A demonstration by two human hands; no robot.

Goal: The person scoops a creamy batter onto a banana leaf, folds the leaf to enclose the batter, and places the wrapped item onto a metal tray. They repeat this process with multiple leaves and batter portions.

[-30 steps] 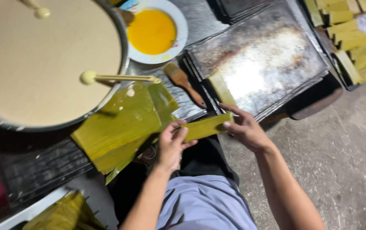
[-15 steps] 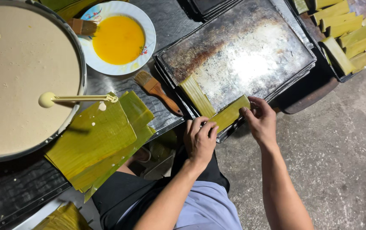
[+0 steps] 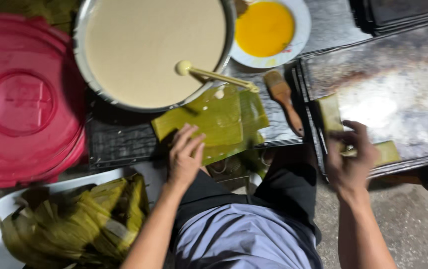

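On the dark surface (image 3: 124,144), just below the batter bowl: left hand (image 3: 184,157) palm down, fingers spread and reaching forward, fingertips resting on the near edge of the stack of green banana leaves (image 3: 214,122). Not gripping, fingers apart and flat. Forearm running up from the lower middle of the view, wrist straight.

To the right, over the near edge of the metal tray (image 3: 388,84): right hand (image 3: 351,157) blurred, fingers curled in over a folded leaf strip (image 3: 386,152), thumb side toward the tray. Whether pinching the strip or merely pressing on it, cannot tell through the blur. Strip lying on the tray's front rim, one end poking out past the fingers. Second leaf strip (image 3: 329,112) flat on the tray, just beyond the knuckles. Right forearm angled up from the bottom right, elbow out of frame.

Around: wide round bowl of pale batter (image 3: 154,47) with a yellow ladle (image 3: 214,77) propped across its rim; white plate of orange-yellow liquid (image 3: 269,30) beside it; wooden-handled brush (image 3: 284,99) between the leaves and the tray; red plastic lid (image 3: 22,99) at far left; white tub of crumpled leaf scraps (image 3: 74,224) at lower left.
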